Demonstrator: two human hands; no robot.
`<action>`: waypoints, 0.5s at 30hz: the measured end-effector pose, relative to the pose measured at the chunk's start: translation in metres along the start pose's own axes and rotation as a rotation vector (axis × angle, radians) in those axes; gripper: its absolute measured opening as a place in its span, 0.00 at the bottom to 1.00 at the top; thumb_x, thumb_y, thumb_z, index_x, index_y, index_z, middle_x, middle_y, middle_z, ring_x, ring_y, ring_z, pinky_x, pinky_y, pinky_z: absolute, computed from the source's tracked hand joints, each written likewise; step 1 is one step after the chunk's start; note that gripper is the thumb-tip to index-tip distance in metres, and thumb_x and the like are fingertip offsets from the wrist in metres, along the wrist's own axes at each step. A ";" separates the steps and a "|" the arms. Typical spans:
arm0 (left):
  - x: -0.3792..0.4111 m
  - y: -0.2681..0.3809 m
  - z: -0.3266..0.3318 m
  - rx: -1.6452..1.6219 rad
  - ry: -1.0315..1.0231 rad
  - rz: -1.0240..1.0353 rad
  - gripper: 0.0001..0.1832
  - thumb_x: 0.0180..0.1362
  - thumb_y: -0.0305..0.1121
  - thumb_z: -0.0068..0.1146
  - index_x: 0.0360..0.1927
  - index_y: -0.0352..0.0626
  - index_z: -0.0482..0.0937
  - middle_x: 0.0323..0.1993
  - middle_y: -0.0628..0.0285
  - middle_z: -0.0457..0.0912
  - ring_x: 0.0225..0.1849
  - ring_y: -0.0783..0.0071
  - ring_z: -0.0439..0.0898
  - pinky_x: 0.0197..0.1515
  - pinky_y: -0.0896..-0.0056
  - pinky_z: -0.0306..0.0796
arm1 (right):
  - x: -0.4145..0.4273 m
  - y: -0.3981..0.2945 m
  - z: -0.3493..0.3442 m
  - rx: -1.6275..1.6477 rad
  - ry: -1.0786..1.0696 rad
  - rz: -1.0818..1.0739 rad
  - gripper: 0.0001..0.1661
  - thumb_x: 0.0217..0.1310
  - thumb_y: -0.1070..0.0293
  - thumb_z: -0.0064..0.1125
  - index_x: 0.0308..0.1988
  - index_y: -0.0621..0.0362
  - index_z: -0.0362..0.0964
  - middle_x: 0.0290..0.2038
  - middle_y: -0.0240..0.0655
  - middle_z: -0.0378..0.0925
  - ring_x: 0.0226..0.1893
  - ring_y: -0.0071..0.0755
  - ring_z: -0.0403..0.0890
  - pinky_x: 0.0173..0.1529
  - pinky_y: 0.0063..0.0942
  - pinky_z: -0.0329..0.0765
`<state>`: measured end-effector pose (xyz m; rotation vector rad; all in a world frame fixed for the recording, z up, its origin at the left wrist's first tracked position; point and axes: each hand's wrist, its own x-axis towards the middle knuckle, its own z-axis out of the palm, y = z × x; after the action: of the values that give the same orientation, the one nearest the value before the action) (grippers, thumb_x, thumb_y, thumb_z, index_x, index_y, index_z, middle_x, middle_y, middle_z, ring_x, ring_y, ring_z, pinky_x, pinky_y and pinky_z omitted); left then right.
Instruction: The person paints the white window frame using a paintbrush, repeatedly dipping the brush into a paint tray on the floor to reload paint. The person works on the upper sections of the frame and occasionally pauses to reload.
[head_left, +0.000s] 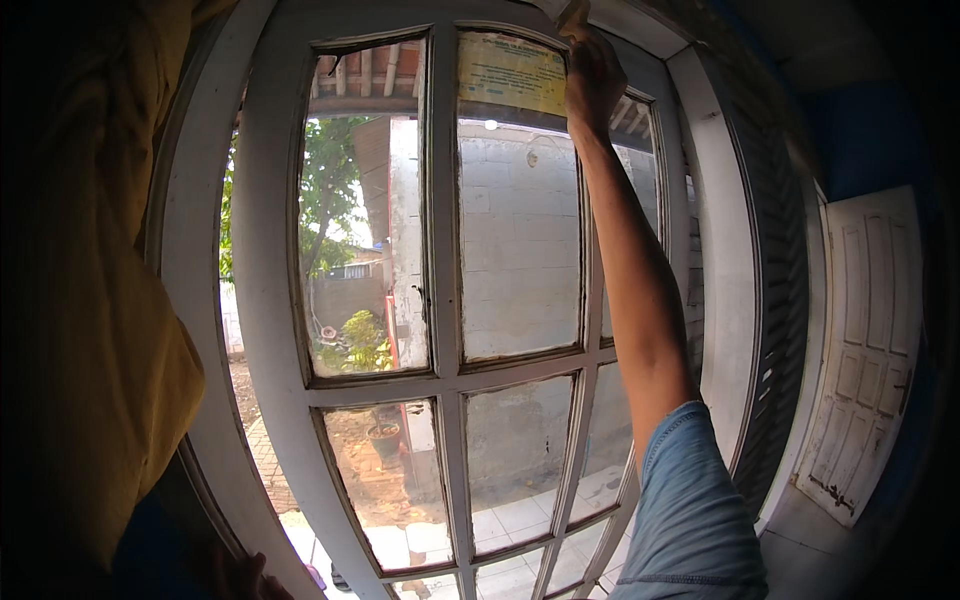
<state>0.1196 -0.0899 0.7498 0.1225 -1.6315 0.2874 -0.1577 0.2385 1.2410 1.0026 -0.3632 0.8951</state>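
Observation:
My right hand (596, 79) reaches up to the top of a white wooden door (446, 300) with glass panes. Its fingers are closed on a small tan object (574, 16), perhaps a folded cloth or a brush; its kind is unclear. Beside the hand, a yellow printed sheet (511, 71) covers the upper part of the middle pane (521, 247); its writing shows reversed. My left hand (247, 579) is low at the left in deep shadow, its fingertips by the white door frame (196, 315). Most of that hand is hidden.
A mustard-coloured curtain (97, 300) hangs close on the left. To the right are a dark louvred panel (776, 300) and a worn white panelled door (862, 352). Through the glass I see a potted plant (385, 439), a tree (330, 187) and a block wall.

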 end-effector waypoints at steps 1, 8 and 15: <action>0.000 0.000 0.000 0.005 0.000 0.001 0.13 0.69 0.34 0.47 0.53 0.47 0.76 0.64 0.50 0.67 0.67 0.49 0.65 0.67 0.41 0.60 | 0.002 0.009 -0.010 0.004 0.039 -0.066 0.14 0.62 0.80 0.52 0.46 0.58 0.78 0.44 0.38 0.82 0.41 0.28 0.84 0.44 0.24 0.77; 0.004 0.002 -0.005 0.021 -0.013 0.013 0.13 0.69 0.35 0.47 0.54 0.48 0.76 0.64 0.50 0.67 0.66 0.49 0.65 0.67 0.42 0.60 | 0.001 0.006 0.009 -0.339 0.229 -0.264 0.17 0.54 0.82 0.51 0.45 0.61 0.75 0.45 0.47 0.77 0.46 0.50 0.79 0.51 0.37 0.75; -0.001 0.005 -0.006 0.070 -0.026 -0.013 0.13 0.69 0.36 0.47 0.54 0.49 0.76 0.64 0.51 0.67 0.66 0.49 0.65 0.67 0.41 0.59 | -0.031 -0.046 0.099 0.080 -0.054 -0.306 0.19 0.52 0.85 0.52 0.45 0.56 0.75 0.41 0.44 0.76 0.34 0.41 0.80 0.41 0.32 0.76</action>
<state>0.1239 -0.0832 0.7490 0.1911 -1.6463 0.3346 -0.1281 0.1291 1.2460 1.1228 -0.2123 0.6103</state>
